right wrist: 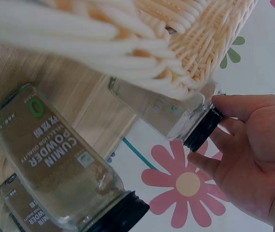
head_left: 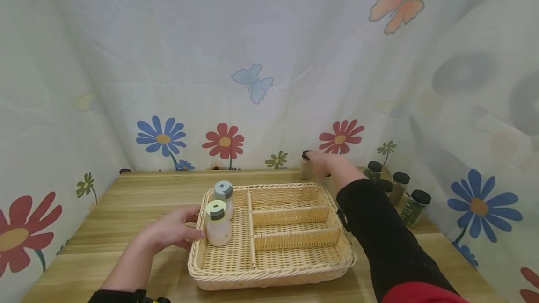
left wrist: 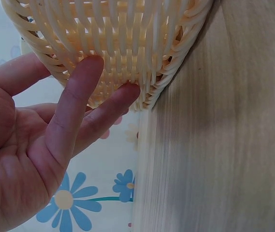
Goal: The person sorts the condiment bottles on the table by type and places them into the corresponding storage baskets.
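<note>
In the head view, a wicker basket (head_left: 273, 277) with dividers lies before me on the table. Its long left compartment holds two seasoning jars, one with a grey-blue lid (head_left: 223, 191) and one with a pale yellow lid (head_left: 216, 209). My left hand (head_left: 178, 228) touches the basket's left side; in the left wrist view its extended fingers (left wrist: 77, 96) rest against the woven outer wall. Beyond the basket's far right corner, my right hand (head_left: 324, 162) pinches the black cap of a glass spice jar (right wrist: 151, 108), whose lower part the basket overlaps in the right wrist view.
A glass jar labelled cumin powder (right wrist: 55, 159) stands close to the basket in the right wrist view. Several more black-capped jars, such as one at the front (head_left: 414, 207), stand right of my right forearm. A flower-printed curtain (head_left: 269, 120) borders the wooden table (head_left: 126, 209).
</note>
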`<state>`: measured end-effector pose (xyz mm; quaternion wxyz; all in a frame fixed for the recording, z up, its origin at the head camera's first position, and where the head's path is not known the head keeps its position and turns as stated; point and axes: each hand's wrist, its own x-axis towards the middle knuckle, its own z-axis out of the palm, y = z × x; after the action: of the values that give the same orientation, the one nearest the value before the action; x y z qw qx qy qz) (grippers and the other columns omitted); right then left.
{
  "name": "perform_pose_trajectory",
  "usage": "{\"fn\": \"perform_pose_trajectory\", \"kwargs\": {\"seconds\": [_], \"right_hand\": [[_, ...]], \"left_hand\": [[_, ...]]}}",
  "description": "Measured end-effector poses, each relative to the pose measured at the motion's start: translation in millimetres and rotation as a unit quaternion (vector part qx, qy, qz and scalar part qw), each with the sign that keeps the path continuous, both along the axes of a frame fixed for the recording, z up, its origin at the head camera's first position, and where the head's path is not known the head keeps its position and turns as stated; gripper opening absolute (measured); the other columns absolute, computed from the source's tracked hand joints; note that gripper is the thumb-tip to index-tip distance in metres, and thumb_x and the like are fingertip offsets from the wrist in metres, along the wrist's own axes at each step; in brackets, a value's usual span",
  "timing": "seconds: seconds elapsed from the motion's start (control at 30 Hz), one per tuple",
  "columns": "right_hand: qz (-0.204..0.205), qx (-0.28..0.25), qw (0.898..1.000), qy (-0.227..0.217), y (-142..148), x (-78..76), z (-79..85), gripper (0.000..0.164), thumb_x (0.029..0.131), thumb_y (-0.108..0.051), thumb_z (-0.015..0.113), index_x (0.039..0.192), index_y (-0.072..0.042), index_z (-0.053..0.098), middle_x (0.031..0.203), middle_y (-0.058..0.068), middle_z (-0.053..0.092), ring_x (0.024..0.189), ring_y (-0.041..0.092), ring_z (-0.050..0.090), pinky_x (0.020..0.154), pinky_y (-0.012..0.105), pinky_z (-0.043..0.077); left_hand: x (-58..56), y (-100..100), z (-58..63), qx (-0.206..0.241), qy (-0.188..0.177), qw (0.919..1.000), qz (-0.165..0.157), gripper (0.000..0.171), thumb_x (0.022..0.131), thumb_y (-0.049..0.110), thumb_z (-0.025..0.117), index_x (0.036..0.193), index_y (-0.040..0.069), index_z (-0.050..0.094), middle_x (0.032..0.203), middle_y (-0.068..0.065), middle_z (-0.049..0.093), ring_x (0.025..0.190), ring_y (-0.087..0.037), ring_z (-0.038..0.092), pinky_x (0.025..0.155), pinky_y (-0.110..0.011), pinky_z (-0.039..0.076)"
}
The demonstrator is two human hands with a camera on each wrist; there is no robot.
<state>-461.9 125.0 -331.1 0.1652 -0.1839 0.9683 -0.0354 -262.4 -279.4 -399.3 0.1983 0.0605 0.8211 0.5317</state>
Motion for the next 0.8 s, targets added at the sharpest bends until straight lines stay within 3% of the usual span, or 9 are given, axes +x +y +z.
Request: {"fn": "perform_pose_trajectory", "kwargs": {"seconds": [0.13, 0.23, 0.3, 0.33, 0.47, 0.53, 0.6, 0.7, 0.8], "right_hand": [[0.033, -0.004, 0.999, -0.005, 1.5, 0.9, 3.6, 0.064, 0.101, 0.004, 0.042, 0.16, -0.002, 0.018, 0.166, 0.023, 0.023, 0.153, 0.037, 0.026, 0.121, 0.049, 0.035], [0.041, 0.003, 0.999, 0.002, 1.2, 0.6, 5.9, 0.069, 0.097, 0.01, 0.037, 0.161, -0.007, 0.019, 0.167, 0.021, 0.023, 0.154, 0.036, 0.025, 0.117, 0.048, 0.038], [0.044, 0.019, 0.999, 0.016, 0.0, 0.6, 7.0, 0.071, 0.096, 0.012, 0.036, 0.161, -0.011, 0.022, 0.167, 0.019, 0.024, 0.154, 0.037, 0.024, 0.121, 0.05, 0.036], [0.05, 0.024, 0.998, 0.026, -0.9, 0.9, 7.4, 0.069, 0.096, 0.011, 0.037, 0.16, -0.012, 0.026, 0.165, 0.019, 0.028, 0.152, 0.037, 0.029, 0.118, 0.049, 0.038], [0.089, 0.029, 0.992, 0.087, -5.3, 4.1, 8.9, 0.045, 0.098, 0.002, 0.051, 0.142, -0.008, 0.055, 0.136, 0.018, 0.058, 0.12, 0.032, 0.056, 0.103, 0.046, 0.051], [0.099, 0.017, 0.988, 0.113, -7.5, 6.9, 9.6, 0.031, 0.098, -0.005, 0.059, 0.128, -0.006, 0.064, 0.117, 0.015, 0.062, 0.1, 0.028, 0.057, 0.093, 0.043, 0.054], [0.097, 0.006, 0.988, 0.122, -9.6, 9.9, 10.1, 0.023, 0.098, -0.011, 0.063, 0.12, -0.005, 0.066, 0.11, 0.013, 0.061, 0.094, 0.025, 0.056, 0.089, 0.041, 0.055], [0.084, -0.005, 0.989, 0.12, -12.8, 13.4, 9.5, 0.027, 0.097, -0.012, 0.065, 0.123, -0.003, 0.063, 0.115, 0.015, 0.061, 0.098, 0.026, 0.058, 0.094, 0.043, 0.056], [0.079, -0.009, 0.991, 0.105, -14.6, 13.8, 6.7, 0.04, 0.097, -0.009, 0.064, 0.136, -0.006, 0.056, 0.131, 0.018, 0.062, 0.117, 0.032, 0.059, 0.105, 0.047, 0.052]], "left_hand": [[0.0, 0.1, 1.0, -0.007, 0.001, 1.0, 0.003, 0.086, 0.086, 0.009, 0.074, 0.158, 0.001, 0.027, 0.153, -0.036, 0.037, 0.108, -0.032, 0.07, 0.076, -0.048, 0.064], [0.6, 0.0, 1.4, -0.007, 0.002, 1.0, 0.004, 0.086, 0.086, 0.008, 0.074, 0.158, 0.001, 0.026, 0.153, -0.036, 0.037, 0.108, -0.032, 0.069, 0.076, -0.048, 0.064], [0.7, -0.3, 1.3, -0.004, 0.002, 1.0, 0.003, 0.087, 0.086, 0.008, 0.073, 0.158, 0.0, 0.025, 0.153, -0.037, 0.037, 0.109, -0.032, 0.069, 0.076, -0.048, 0.064], [0.9, -0.4, 1.3, -0.002, 0.001, 1.0, 0.003, 0.087, 0.086, 0.008, 0.073, 0.158, 0.0, 0.025, 0.153, -0.037, 0.036, 0.109, -0.033, 0.069, 0.076, -0.048, 0.064], [0.2, -0.4, 0.7, -0.002, 0.0, 1.0, 0.002, 0.087, 0.086, 0.008, 0.074, 0.158, 0.001, 0.025, 0.153, -0.036, 0.037, 0.11, -0.033, 0.069, 0.077, -0.048, 0.064], [0.0, -0.1, 1.1, -0.005, 0.0, 1.0, 0.004, 0.087, 0.086, 0.009, 0.074, 0.158, 0.001, 0.026, 0.153, -0.036, 0.038, 0.11, -0.033, 0.069, 0.077, -0.048, 0.064], [-0.4, 0.3, 1.3, -0.009, 0.0, 0.9999, 0.006, 0.087, 0.086, 0.009, 0.075, 0.158, 0.001, 0.026, 0.153, -0.035, 0.038, 0.11, -0.032, 0.069, 0.076, -0.048, 0.064], [-0.1, 0.9, 1.6, -0.011, -0.002, 0.9999, 0.007, 0.087, 0.086, 0.009, 0.075, 0.158, 0.002, 0.027, 0.153, -0.035, 0.039, 0.11, -0.032, 0.069, 0.077, -0.048, 0.064], [0.6, 1.2, 1.4, -0.008, -0.001, 0.9999, 0.005, 0.087, 0.086, 0.009, 0.074, 0.158, 0.001, 0.027, 0.153, -0.035, 0.038, 0.11, -0.032, 0.069, 0.076, -0.048, 0.064]]}}
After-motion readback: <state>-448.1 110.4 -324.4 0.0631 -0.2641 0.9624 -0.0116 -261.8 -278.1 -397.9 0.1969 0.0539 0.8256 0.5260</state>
